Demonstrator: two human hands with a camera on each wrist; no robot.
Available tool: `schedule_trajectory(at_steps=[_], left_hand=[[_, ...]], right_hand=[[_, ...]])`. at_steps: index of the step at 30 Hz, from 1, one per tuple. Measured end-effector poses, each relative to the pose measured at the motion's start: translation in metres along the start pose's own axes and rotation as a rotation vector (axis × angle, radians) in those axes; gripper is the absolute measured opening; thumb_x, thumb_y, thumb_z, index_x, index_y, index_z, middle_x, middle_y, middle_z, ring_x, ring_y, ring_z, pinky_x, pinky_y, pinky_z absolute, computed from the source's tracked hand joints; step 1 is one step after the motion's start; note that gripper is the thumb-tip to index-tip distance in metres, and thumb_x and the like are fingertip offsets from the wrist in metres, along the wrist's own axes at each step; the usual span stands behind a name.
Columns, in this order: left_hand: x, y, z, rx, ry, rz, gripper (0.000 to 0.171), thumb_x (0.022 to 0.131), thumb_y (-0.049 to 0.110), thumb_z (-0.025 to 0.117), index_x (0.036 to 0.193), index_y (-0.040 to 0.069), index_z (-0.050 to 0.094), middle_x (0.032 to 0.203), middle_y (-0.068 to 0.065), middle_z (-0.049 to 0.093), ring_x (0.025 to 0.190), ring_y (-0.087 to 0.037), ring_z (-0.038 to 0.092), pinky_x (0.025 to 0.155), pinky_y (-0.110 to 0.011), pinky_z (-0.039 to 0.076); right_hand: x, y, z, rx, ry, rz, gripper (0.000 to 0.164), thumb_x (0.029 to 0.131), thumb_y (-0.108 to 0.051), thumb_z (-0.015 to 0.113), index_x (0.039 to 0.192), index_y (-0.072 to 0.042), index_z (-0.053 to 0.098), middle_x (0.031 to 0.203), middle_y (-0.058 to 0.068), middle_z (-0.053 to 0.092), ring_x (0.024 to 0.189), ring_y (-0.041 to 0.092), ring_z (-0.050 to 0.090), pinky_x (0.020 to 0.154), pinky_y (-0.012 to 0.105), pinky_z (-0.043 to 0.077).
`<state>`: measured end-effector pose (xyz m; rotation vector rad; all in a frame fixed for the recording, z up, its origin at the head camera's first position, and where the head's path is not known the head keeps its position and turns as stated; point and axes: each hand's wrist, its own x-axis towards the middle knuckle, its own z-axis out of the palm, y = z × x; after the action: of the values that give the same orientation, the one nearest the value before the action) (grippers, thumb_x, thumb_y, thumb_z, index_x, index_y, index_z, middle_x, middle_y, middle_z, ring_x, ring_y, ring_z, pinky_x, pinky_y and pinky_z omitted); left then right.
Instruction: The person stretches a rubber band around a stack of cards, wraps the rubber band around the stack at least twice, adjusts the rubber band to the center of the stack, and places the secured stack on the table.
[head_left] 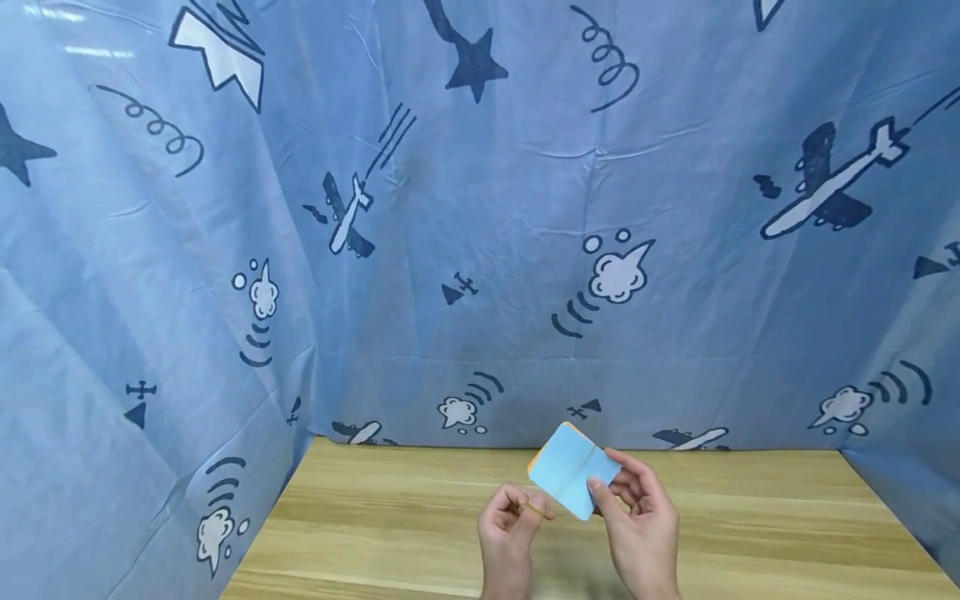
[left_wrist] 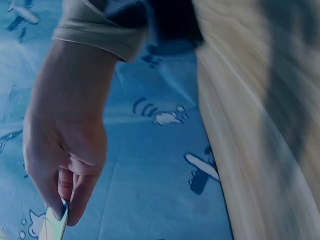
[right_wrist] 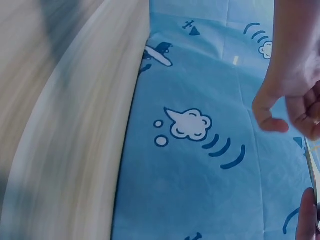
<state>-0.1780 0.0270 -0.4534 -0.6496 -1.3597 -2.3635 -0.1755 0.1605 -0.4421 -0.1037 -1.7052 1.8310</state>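
Observation:
In the head view my right hand [head_left: 643, 527] grips a small stack of square paper cards [head_left: 564, 472], light blue on the facing side with an orange edge behind. Its thumb lies on the blue face. A thin line, looking like a rubber band, crosses that face. Just left of the stack, my left hand [head_left: 508, 533] pinches a thin tan band [head_left: 536, 509]; I cannot tell whether it is the same band. The left wrist view shows the right hand [left_wrist: 70, 150] pinching the cards [left_wrist: 52, 228]. In the right wrist view the left hand [right_wrist: 295, 87] has bent fingers.
Below both hands lies a wood-grain table [head_left: 375, 517]. A blue curtain [head_left: 510, 208] printed with planes, stars and clouds hangs behind it and along both sides.

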Motion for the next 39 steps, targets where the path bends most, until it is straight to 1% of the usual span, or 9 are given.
schedule_trajectory(at_steps=[3, 7, 13, 19, 23, 26, 28, 33, 39], left_hand=[[0.003, 0.005, 0.000, -0.118, 0.053, -0.205, 0.020, 0.095, 0.000, 0.056, 0.078, 0.007, 0.048, 0.077, 0.004, 0.058, 0.075, -0.010, 0.061, 0.076, -0.024, 0.049], [0.010, 0.010, -0.005, -0.231, 0.053, -0.397, 0.020, 0.099, 0.010, 0.052, 0.080, 0.016, 0.047, 0.073, 0.006, 0.047, 0.074, -0.009, 0.055, 0.075, -0.024, 0.046], [0.018, 0.012, -0.018, -0.381, -0.047, -0.578, 0.024, 0.101, 0.022, 0.048, 0.078, 0.021, 0.043, 0.070, 0.009, 0.038, 0.070, -0.007, 0.046, 0.074, -0.026, 0.043], [0.023, 0.008, -0.034, -0.426, -0.245, -0.642, 0.023, 0.102, 0.028, 0.050, 0.080, 0.023, 0.049, 0.075, 0.009, 0.044, 0.071, -0.008, 0.042, 0.077, -0.027, 0.041], [0.024, 0.007, -0.043, -0.429, -0.347, -0.700, 0.014, 0.100, 0.032, 0.054, 0.102, 0.021, 0.062, 0.084, 0.006, 0.053, 0.074, -0.008, 0.043, 0.077, -0.028, 0.040], [0.025, 0.007, -0.049, -0.412, -0.390, -0.734, 0.030, 0.098, 0.032, 0.057, 0.122, 0.015, 0.060, 0.096, 0.004, 0.061, 0.082, -0.008, 0.052, 0.078, -0.026, 0.044], [0.026, 0.006, -0.052, -0.393, -0.402, -0.746, 0.033, 0.096, 0.029, 0.059, 0.124, 0.013, 0.058, 0.104, 0.003, 0.064, 0.089, -0.009, 0.057, 0.082, -0.025, 0.047], [0.031, 0.007, -0.056, -0.323, -0.409, -0.757, 0.028, 0.092, 0.023, 0.062, 0.117, 0.012, 0.056, 0.101, 0.007, 0.064, 0.090, -0.006, 0.058, 0.088, -0.022, 0.046], [0.037, 0.009, -0.060, -0.244, -0.444, -0.743, 0.013, 0.091, 0.024, 0.064, 0.097, 0.019, 0.054, 0.090, 0.010, 0.061, 0.084, -0.006, 0.055, 0.078, -0.021, 0.046]], right_hand=[[0.000, -0.002, 0.001, 0.046, 0.009, 0.013, 0.043, 0.083, 0.020, 0.069, 0.123, 0.007, 0.062, 0.088, 0.011, 0.068, 0.077, 0.012, 0.068, 0.058, 0.022, 0.057], [0.000, -0.005, 0.001, 0.122, -0.019, 0.026, 0.042, 0.083, 0.021, 0.068, 0.124, 0.010, 0.060, 0.089, 0.012, 0.068, 0.078, 0.013, 0.069, 0.060, 0.027, 0.059], [0.000, -0.007, -0.003, 0.153, -0.136, 0.007, 0.040, 0.084, 0.020, 0.068, 0.122, 0.012, 0.060, 0.090, 0.011, 0.069, 0.076, 0.013, 0.069, 0.059, 0.030, 0.060], [0.000, -0.009, -0.006, 0.065, -0.233, -0.008, 0.038, 0.083, 0.016, 0.071, 0.120, 0.009, 0.064, 0.085, 0.011, 0.070, 0.074, 0.014, 0.068, 0.058, 0.029, 0.059], [0.000, -0.012, -0.008, -0.056, -0.294, 0.004, 0.037, 0.084, 0.011, 0.074, 0.119, 0.001, 0.067, 0.082, 0.010, 0.068, 0.072, 0.015, 0.065, 0.058, 0.029, 0.058], [0.000, -0.013, -0.010, -0.092, -0.374, 0.042, 0.036, 0.086, 0.008, 0.074, 0.120, -0.003, 0.069, 0.085, 0.009, 0.069, 0.073, 0.017, 0.067, 0.059, 0.031, 0.058], [0.000, -0.014, -0.011, -0.099, -0.438, 0.052, 0.036, 0.087, 0.006, 0.073, 0.121, -0.004, 0.068, 0.088, 0.009, 0.070, 0.074, 0.018, 0.068, 0.060, 0.033, 0.059], [0.002, -0.016, -0.012, -0.143, -0.538, 0.014, 0.033, 0.088, 0.002, 0.073, 0.120, -0.008, 0.069, 0.090, 0.003, 0.071, 0.077, 0.017, 0.067, 0.056, 0.032, 0.057], [0.004, -0.016, -0.013, -0.179, -0.609, 0.017, 0.031, 0.092, -0.005, 0.072, 0.122, -0.008, 0.069, 0.097, 0.004, 0.071, 0.079, 0.014, 0.064, 0.054, 0.032, 0.056]])
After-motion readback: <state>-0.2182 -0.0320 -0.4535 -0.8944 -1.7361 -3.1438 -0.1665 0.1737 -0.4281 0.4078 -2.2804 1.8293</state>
